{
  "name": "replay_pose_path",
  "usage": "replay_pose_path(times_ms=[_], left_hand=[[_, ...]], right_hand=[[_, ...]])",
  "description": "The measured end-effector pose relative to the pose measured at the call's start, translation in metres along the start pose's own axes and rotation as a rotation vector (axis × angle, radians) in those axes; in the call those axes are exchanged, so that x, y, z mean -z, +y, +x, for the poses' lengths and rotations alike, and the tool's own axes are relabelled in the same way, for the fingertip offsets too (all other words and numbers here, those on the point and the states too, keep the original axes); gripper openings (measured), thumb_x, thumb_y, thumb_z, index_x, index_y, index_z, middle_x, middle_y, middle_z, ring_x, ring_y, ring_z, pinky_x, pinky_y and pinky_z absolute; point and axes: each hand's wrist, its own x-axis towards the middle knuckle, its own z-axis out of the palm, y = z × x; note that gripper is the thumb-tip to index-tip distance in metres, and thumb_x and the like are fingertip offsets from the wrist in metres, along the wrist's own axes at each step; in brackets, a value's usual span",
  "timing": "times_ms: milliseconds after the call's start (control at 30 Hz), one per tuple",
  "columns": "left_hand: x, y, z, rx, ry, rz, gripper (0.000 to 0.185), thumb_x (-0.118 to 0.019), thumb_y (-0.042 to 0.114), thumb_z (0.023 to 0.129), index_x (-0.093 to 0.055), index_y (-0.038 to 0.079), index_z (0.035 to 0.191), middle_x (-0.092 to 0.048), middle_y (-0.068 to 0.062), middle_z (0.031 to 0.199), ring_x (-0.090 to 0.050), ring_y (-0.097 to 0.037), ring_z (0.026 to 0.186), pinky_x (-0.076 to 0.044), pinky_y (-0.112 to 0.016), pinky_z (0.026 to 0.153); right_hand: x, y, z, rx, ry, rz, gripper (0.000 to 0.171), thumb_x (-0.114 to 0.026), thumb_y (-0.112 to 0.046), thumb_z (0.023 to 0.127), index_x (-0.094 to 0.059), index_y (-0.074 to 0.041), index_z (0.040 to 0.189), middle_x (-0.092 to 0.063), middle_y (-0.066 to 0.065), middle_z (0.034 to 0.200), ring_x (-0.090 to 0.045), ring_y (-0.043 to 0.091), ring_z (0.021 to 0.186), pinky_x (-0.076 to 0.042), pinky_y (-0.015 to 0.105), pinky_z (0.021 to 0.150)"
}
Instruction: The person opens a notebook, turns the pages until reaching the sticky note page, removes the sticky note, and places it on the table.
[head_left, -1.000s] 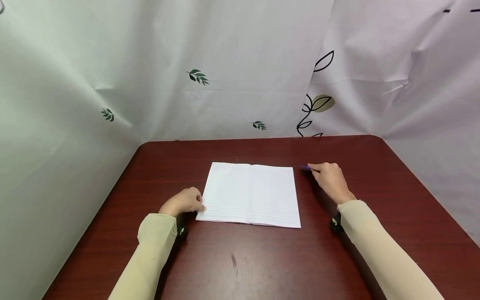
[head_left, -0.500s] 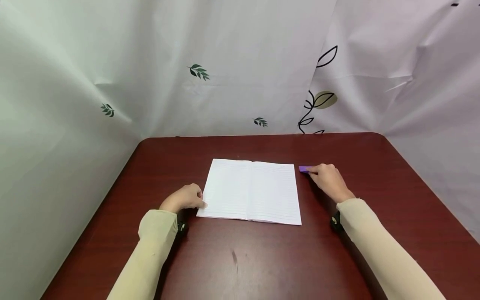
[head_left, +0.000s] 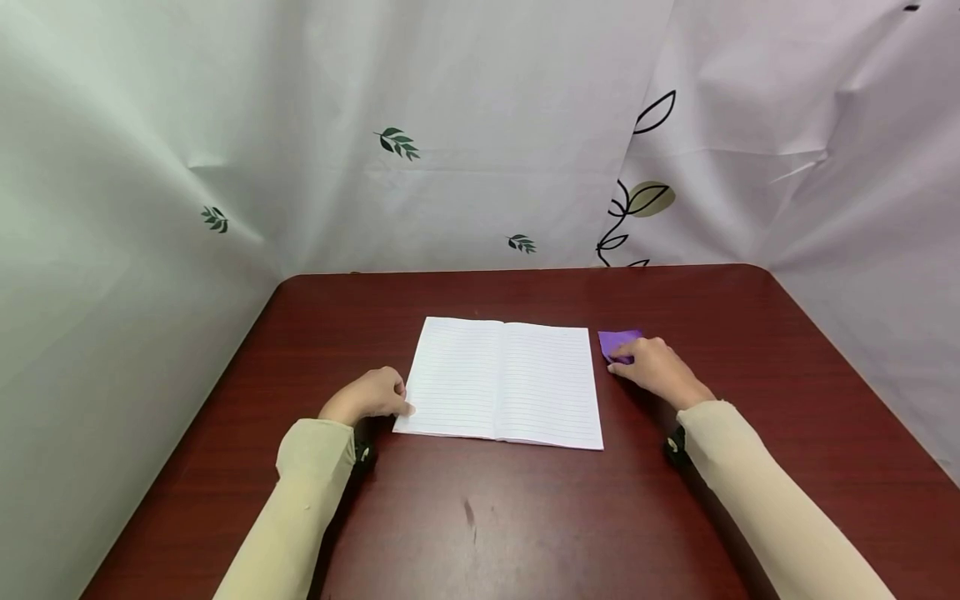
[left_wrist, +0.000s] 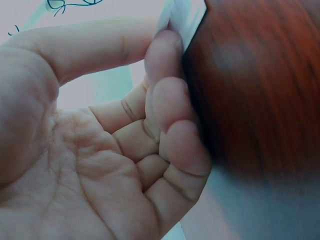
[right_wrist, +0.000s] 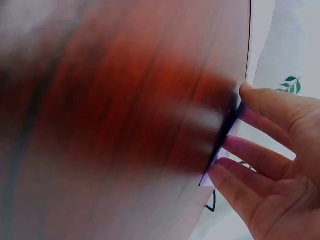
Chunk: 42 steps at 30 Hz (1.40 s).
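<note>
An open lined notebook (head_left: 502, 379) lies flat in the middle of the dark red table (head_left: 525, 517). My left hand (head_left: 401, 402) sits at the notebook's near left corner. In the left wrist view the thumb and curled forefinger of that hand (left_wrist: 160, 40) pinch the white page edge (left_wrist: 184, 19). A small purple paper (head_left: 618, 340) lies on the table just right of the notebook's far right corner. My right hand (head_left: 622, 360) rests on its near edge with fingers fairly straight. The right wrist view shows those fingers (right_wrist: 240, 150) lying against the purple paper (right_wrist: 222, 145).
White curtains with leaf prints (head_left: 397, 143) hang close behind and on both sides of the table. The table's far edge (head_left: 525, 271) runs just beyond the notebook. Bare tabletop stretches toward me in front of the notebook.
The right hand has brought the purple paper down from a raised pinch to lie flat on the table, and drawn slightly nearer. The left hand and notebook stay put.
</note>
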Motion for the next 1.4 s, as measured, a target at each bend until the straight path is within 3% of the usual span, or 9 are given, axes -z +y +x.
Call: replay_pose_path(times_ms=[100, 400, 633, 833, 1033, 1233, 1400], left_hand=[[0.000, 0.000, 0.000, 0.003, 0.003, 0.006, 0.022, -0.072, 0.015, 0.079, -0.055, 0.008, 0.066, -0.048, 0.001, 0.060, -0.045, -0.013, 0.058, -0.037, -0.025, 0.054], [-0.001, -0.003, -0.001, 0.011, 0.000, -0.029, 0.022, -0.071, 0.013, 0.079, -0.056, 0.007, 0.065, -0.047, 0.001, 0.058, -0.044, -0.014, 0.057, -0.037, -0.026, 0.053], [0.000, -0.004, 0.005, 0.034, 0.009, -0.006, 0.016, -0.072, 0.011, 0.078, -0.059, 0.002, 0.075, -0.053, -0.003, 0.064, -0.049, -0.016, 0.059, -0.039, -0.026, 0.054], [-0.001, -0.005, 0.012, 0.065, 0.031, 0.006, 0.015, -0.071, 0.010, 0.077, -0.060, 0.000, 0.078, -0.054, -0.004, 0.064, -0.051, -0.016, 0.059, -0.040, -0.026, 0.054], [-0.004, -0.006, 0.010, 0.070, 0.083, 0.047, 0.017, -0.072, 0.011, 0.076, -0.058, 0.000, 0.079, -0.059, -0.009, 0.069, -0.054, -0.019, 0.061, -0.043, -0.029, 0.057], [-0.004, 0.001, 0.006, 0.112, 0.176, 0.179, 0.019, -0.072, 0.015, 0.074, -0.058, 0.006, 0.081, -0.060, -0.007, 0.078, -0.054, -0.023, 0.071, -0.043, -0.038, 0.064], [-0.008, 0.011, 0.004, 0.066, 0.250, 0.269, 0.036, -0.066, 0.013, 0.079, -0.060, 0.000, 0.112, -0.061, -0.019, 0.109, -0.056, -0.038, 0.098, -0.045, -0.052, 0.083]], right_hand=[[-0.001, -0.001, -0.002, 0.019, -0.014, -0.006, 0.030, -0.065, -0.019, 0.091, -0.069, -0.001, 0.114, -0.067, 0.023, 0.114, -0.062, 0.039, 0.110, -0.049, 0.053, 0.089], [-0.005, -0.004, -0.002, 0.058, -0.027, -0.020, 0.026, -0.061, -0.013, 0.092, -0.070, 0.001, 0.112, -0.064, 0.027, 0.118, -0.061, 0.040, 0.111, -0.050, 0.051, 0.088], [-0.008, -0.009, -0.002, 0.080, -0.033, -0.020, 0.028, -0.060, -0.013, 0.093, -0.068, 0.004, 0.113, -0.065, 0.025, 0.115, -0.061, 0.040, 0.109, -0.048, 0.052, 0.090], [-0.011, -0.007, 0.003, 0.069, -0.071, -0.007, 0.033, -0.056, -0.016, 0.095, -0.064, 0.003, 0.121, -0.052, 0.033, 0.131, -0.050, 0.048, 0.122, -0.040, 0.058, 0.099], [-0.017, 0.000, 0.006, 0.093, -0.090, 0.021, 0.038, -0.050, -0.016, 0.098, -0.056, 0.007, 0.129, -0.045, 0.035, 0.137, -0.043, 0.049, 0.128, -0.036, 0.058, 0.103], [-0.013, 0.001, 0.005, 0.104, -0.057, 0.057, 0.041, -0.046, -0.016, 0.100, -0.050, 0.009, 0.133, -0.051, 0.029, 0.135, -0.045, 0.046, 0.128, -0.036, 0.057, 0.103], [-0.011, -0.001, 0.000, 0.047, -0.023, 0.075, 0.049, -0.043, -0.025, 0.102, -0.041, 0.003, 0.142, -0.041, 0.028, 0.144, -0.036, 0.048, 0.134, -0.029, 0.062, 0.107]])
